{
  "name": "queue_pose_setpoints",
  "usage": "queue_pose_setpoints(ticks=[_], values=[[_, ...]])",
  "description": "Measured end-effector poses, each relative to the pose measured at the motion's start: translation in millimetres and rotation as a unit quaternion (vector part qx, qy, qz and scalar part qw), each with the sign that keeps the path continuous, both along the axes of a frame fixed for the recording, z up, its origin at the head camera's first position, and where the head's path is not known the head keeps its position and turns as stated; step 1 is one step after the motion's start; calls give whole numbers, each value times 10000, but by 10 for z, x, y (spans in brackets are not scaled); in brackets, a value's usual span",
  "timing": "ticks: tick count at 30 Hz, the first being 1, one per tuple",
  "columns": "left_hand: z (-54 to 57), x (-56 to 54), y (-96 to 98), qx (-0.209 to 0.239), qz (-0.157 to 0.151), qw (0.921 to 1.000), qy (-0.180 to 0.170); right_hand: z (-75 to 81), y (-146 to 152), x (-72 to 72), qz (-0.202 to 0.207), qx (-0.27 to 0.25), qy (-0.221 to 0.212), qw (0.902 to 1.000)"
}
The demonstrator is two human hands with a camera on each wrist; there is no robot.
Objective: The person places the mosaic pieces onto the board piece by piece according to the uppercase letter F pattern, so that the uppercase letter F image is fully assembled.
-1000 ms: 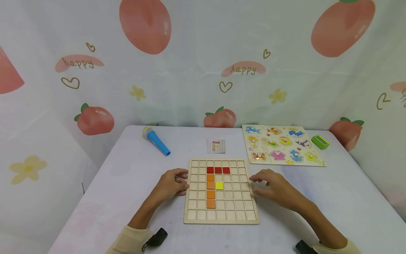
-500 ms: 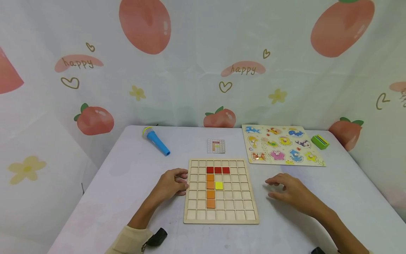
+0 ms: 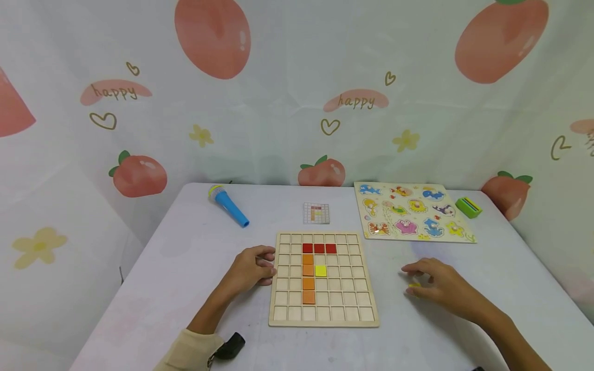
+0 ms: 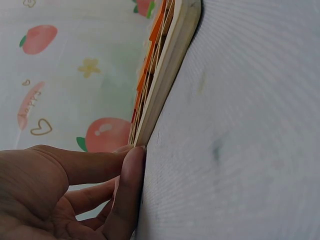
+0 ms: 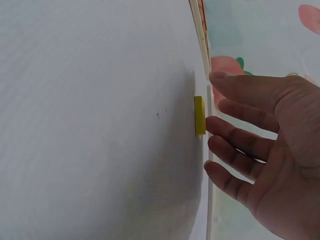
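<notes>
A wooden grid board [image 3: 343, 299] lies in front of me. In its cells sit three red tiles [image 3: 319, 248], a column of several orange tiles [image 3: 308, 283] and one yellow tile [image 3: 320, 271]. At the board's left edge my left hand [image 3: 248, 268] holds the rim between thumb and fingers; the left wrist view shows the fingertips at the board's side [image 4: 167, 70]. To the right of the board, my right hand [image 3: 441, 286] hovers with fingers spread. A second yellow tile [image 5: 199, 115] is on the table by its fingertips, partly hidden by the hand in the head view.
Behind the board lies a small pattern card [image 3: 316, 213] with a coloured grid. A blue toy microphone [image 3: 232, 208] is at back left. At back right are a sea-animal puzzle board [image 3: 413, 214] and a green box-like object [image 3: 468, 207].
My right hand has left the board's right edge and moved rightward over the table. A yellow tile now shows between its fingers in the head view. The left hand has stayed put.
</notes>
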State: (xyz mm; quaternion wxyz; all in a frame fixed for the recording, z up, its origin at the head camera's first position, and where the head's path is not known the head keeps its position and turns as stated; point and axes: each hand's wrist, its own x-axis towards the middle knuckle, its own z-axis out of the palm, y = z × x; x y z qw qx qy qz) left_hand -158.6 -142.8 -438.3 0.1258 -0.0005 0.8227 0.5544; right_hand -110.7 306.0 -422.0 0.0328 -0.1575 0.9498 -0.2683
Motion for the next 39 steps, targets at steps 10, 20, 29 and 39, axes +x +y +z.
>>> queue_pose_setpoints(ticks=[10,20,29,39], values=[[1,-2,2,-4,-6,10000,-9,1,69,39,-4,84,-214,9997],[-4,-2,5,-2,-1,10000,-21,16,116,78,-40,166,-526,9985],[-11,0,5,-59,-4,10000,-11,34,143,67,-121,499,-665,9965],[-9,-1,1,-47,-1,10000,14,25,182,62,-2,513,-758,9958]])
